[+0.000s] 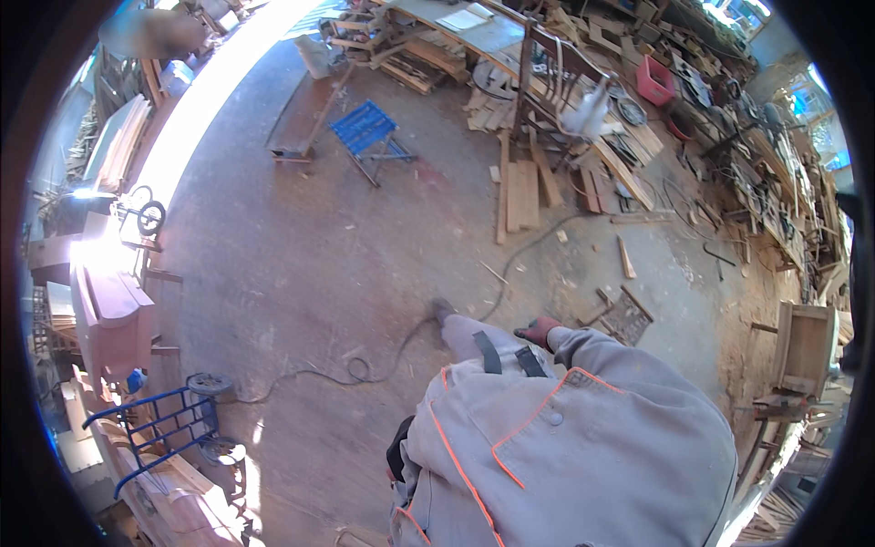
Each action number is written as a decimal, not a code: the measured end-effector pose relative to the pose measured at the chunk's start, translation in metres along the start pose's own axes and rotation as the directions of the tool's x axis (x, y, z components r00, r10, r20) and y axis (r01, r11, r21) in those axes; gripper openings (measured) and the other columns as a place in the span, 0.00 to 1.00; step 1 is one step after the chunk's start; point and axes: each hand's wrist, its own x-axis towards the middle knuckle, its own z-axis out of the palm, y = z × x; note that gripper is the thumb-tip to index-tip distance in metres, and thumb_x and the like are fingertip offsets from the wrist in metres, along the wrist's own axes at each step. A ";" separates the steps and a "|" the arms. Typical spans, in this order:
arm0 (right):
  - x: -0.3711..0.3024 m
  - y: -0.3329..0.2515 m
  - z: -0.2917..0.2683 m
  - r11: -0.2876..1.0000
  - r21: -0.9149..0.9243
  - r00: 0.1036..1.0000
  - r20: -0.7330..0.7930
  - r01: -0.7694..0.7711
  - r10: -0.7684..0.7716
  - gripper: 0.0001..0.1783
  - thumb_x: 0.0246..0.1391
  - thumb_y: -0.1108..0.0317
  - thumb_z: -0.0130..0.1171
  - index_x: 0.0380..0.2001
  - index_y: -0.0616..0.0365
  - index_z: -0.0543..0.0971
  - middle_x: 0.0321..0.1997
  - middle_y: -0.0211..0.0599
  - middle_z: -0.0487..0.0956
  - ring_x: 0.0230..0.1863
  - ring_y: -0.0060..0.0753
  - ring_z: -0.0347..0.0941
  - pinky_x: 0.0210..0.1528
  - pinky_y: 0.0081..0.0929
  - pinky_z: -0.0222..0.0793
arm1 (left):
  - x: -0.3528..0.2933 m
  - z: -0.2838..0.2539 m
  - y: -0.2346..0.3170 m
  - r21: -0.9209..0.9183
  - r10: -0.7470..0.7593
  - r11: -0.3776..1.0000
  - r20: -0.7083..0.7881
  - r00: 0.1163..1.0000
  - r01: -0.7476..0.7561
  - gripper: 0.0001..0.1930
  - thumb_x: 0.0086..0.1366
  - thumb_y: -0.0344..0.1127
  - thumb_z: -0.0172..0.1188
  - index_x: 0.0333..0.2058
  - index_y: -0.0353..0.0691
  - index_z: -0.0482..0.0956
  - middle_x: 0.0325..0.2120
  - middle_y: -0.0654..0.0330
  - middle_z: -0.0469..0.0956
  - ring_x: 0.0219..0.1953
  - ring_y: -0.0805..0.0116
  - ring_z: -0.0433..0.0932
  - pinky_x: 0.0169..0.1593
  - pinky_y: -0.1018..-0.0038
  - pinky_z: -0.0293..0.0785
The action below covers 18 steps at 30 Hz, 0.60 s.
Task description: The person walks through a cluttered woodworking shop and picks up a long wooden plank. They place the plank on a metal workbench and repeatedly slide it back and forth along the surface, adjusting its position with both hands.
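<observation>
My right hand (540, 332), in a red glove with dark fingers, reaches out past the grey sleeve in front of my body. Its fingers look loosely stretched, and I see nothing held in them. Nearest to it on the floor lies a small wooden frame (625, 316) with a slatted or woven middle, tilted on its side. By my left side a black and red patch (398, 451) shows, probably my gloved left hand; my jacket hides most of it, so its fingers cannot be made out. One foot (443, 311) is stepping forward on the concrete floor.
A dark cable (357, 368) loops across the floor ahead. Farther off stand a blue folding stool (366, 128) and a low wooden bench (305, 118). Planks (522, 196) and a chair (524, 77) crowd the far right. A blue hand truck (169, 424) stands at the left.
</observation>
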 end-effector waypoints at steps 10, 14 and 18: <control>0.069 -0.138 -0.106 0.940 0.317 0.991 -0.070 0.128 -0.112 0.39 0.56 0.29 0.61 0.42 0.60 0.89 0.46 0.53 0.87 0.49 0.57 0.84 0.52 0.45 0.77 | 0.075 -0.058 0.187 0.261 0.083 0.961 0.058 0.995 -0.096 0.28 0.70 0.61 0.58 0.49 0.40 0.86 0.46 0.48 0.86 0.46 0.47 0.86 0.46 0.54 0.79; 0.072 -0.130 -0.115 0.934 0.330 0.966 -0.253 0.139 -0.054 0.39 0.56 0.29 0.61 0.38 0.61 0.89 0.37 0.52 0.88 0.40 0.54 0.85 0.45 0.45 0.76 | 0.117 -0.080 0.259 0.335 0.128 0.930 0.095 0.987 -0.153 0.27 0.70 0.60 0.57 0.49 0.40 0.86 0.47 0.47 0.86 0.48 0.46 0.85 0.47 0.54 0.79; 0.063 -0.081 -0.082 0.876 0.482 0.963 -0.224 -0.026 0.152 0.39 0.55 0.29 0.62 0.32 0.61 0.88 0.26 0.46 0.85 0.29 0.47 0.83 0.36 0.43 0.75 | 0.172 -0.091 0.322 0.472 0.108 0.868 0.120 0.987 -0.152 0.27 0.70 0.58 0.57 0.49 0.40 0.87 0.49 0.47 0.86 0.49 0.45 0.85 0.48 0.54 0.79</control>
